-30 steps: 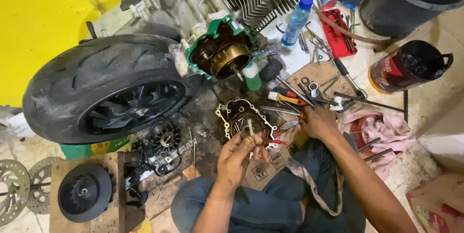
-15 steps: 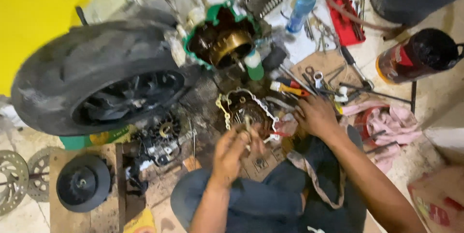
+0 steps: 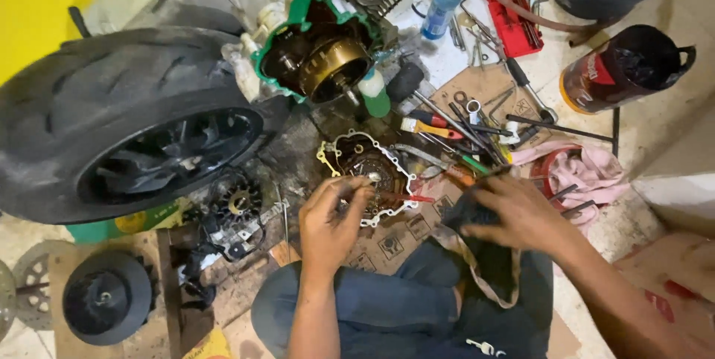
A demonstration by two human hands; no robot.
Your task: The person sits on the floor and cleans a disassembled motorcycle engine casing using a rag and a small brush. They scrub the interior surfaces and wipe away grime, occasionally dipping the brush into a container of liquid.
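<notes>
Head view looks straight down at a person sitting on the floor (image 3: 670, 143) among scooter parts, and reading from the left, a black pulley disc (image 3: 106, 297) lies flat well to the left of the left hand's grip, out of the way but within reach. Above it and far up-left of that grip, the rear tyre (image 3: 126, 117) lies on its side with the engine, which turns the opened crankcase with its green gasket and brass-coloured rotor (image 3: 328, 61) up toward the person. A toothed stator piece (image 3: 237, 201) sits just left of the left grip, likely set aside close by for refitting. The left hand (image 3: 331, 217) has its fingers curled closed in a pinch around something small that I cannot make out, resting on the near edge of the engine cover (image 3: 369, 173), which lies inner face up directly ahead of the grip so its inside can be worked on. A red-handled tool (image 3: 406, 197) lies between the two grips, touching the cover's lower edge. The right hand (image 3: 518, 210) is spread loosely, palm down, over a dark rag or part; whether it actually clasps anything I cannot tell. Beyond the right grip, screwdrivers and spanners (image 3: 462, 124) fan out on cardboard, and a pink rag (image 3: 588, 169) lies to its right, handy for wiping.
</notes>
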